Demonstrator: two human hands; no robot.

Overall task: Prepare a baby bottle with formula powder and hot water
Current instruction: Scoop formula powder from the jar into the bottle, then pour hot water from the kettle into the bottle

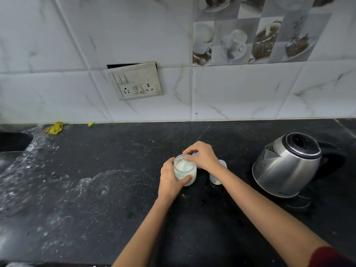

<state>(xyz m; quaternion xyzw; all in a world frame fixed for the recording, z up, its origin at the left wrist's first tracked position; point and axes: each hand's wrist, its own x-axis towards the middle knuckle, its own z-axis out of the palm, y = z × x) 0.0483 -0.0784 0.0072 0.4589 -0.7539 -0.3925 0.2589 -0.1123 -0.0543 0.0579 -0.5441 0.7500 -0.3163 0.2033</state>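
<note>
Arms reach in over the worktop (pixel 192 218): left hand (pixel 170 179) grips the formula jar (pixel 185 173), right hand (pixel 202 155) curls at its mouth, can't tell if it's got the scoop (pixel 185 167). Baby bottle (pixel 215 179) stands just beside, under that wrist, so I reckon pulling out could tip it.

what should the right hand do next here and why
Probably lift a scoop of powder out and tip it into the bottle. The left hand grips the open jar of powder, the right hand has its fingertips at the jar's mouth above the scoop, and the bottle stands just to the jar's right.
</note>
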